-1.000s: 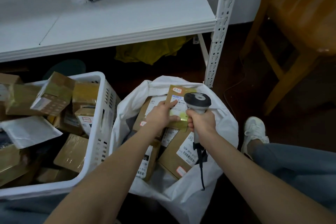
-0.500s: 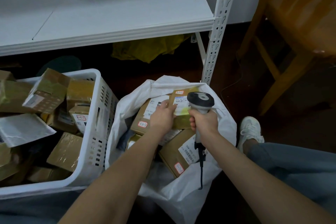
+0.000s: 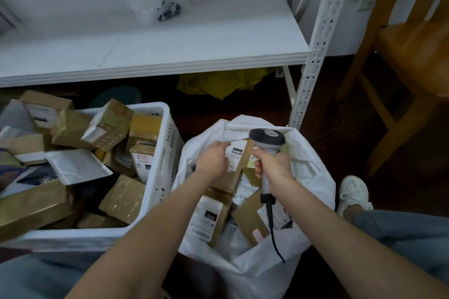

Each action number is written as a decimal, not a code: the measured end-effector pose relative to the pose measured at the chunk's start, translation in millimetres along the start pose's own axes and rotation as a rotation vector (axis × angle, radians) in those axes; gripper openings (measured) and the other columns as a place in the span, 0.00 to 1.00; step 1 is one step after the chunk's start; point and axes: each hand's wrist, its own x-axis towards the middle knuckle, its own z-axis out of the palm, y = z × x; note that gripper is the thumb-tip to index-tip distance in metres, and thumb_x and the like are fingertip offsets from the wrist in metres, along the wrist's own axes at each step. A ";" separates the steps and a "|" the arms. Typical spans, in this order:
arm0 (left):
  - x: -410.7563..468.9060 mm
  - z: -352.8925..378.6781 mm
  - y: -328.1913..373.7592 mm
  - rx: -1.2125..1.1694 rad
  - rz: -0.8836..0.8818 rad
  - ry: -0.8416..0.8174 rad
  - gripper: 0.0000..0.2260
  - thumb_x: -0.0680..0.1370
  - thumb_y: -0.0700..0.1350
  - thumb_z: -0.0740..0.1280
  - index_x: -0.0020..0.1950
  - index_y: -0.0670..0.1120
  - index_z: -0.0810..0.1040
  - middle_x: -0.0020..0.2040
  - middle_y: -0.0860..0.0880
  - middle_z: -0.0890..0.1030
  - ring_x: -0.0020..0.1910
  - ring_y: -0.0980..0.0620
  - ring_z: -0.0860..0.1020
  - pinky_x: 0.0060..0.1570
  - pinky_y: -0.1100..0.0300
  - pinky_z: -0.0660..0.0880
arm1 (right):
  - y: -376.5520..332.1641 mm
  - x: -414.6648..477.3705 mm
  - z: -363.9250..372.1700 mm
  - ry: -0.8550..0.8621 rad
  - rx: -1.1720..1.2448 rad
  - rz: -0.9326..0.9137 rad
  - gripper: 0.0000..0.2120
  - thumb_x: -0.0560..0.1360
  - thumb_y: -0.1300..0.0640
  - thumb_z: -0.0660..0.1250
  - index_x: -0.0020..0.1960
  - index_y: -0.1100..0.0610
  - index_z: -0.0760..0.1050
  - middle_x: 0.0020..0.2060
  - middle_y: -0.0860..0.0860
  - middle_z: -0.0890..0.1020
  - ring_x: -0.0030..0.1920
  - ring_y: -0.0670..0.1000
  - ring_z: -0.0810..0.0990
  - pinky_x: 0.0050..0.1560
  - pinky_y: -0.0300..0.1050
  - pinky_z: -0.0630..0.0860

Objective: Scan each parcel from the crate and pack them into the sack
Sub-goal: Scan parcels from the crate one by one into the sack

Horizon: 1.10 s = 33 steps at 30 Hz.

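Wooden chair [image 3: 413, 51] right | crate [image 3: 167, 153] left | sack [image 3: 313, 177]: hands [image 3: 213, 161] [image 3: 274, 165] grip parcel [image 3: 237, 155], scanner [image 3: 267, 138]

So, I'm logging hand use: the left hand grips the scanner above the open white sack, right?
Not quite: the head view shows the right hand gripping the scanner above the open white sack; the left hand holds a parcel there.
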 end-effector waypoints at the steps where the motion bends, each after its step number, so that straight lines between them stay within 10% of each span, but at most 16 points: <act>1: -4.8 -13.2 -10.5 -0.021 -0.037 0.006 0.21 0.79 0.42 0.61 0.73 0.47 0.66 0.68 0.44 0.70 0.64 0.43 0.72 0.58 0.52 0.71 | -4.3 -6.0 11.5 -0.029 0.002 -0.007 0.07 0.74 0.60 0.70 0.39 0.61 0.76 0.26 0.53 0.76 0.25 0.49 0.72 0.29 0.42 0.73; 13: -70.3 -133.3 -169.3 -0.202 -0.438 0.367 0.23 0.77 0.50 0.66 0.70 0.44 0.68 0.64 0.43 0.72 0.60 0.44 0.74 0.57 0.52 0.73 | -45.3 -61.7 206.2 -0.353 -0.093 -0.048 0.10 0.73 0.57 0.72 0.37 0.61 0.75 0.26 0.53 0.76 0.26 0.50 0.72 0.31 0.44 0.72; 19: -48.2 -148.4 -251.5 -0.504 -0.783 0.433 0.42 0.71 0.62 0.70 0.75 0.41 0.57 0.71 0.38 0.65 0.69 0.40 0.66 0.66 0.47 0.66 | -35.7 -38.8 281.1 -0.348 -0.136 -0.031 0.09 0.71 0.57 0.74 0.37 0.59 0.76 0.27 0.51 0.78 0.27 0.47 0.74 0.33 0.43 0.75; 33: 6.7 -134.7 -290.0 -0.780 -1.032 0.418 0.41 0.66 0.63 0.72 0.72 0.47 0.61 0.69 0.39 0.63 0.66 0.38 0.66 0.64 0.44 0.68 | -19.2 2.1 295.0 -0.351 -0.147 -0.052 0.06 0.73 0.56 0.73 0.41 0.58 0.78 0.31 0.51 0.81 0.30 0.46 0.77 0.34 0.40 0.75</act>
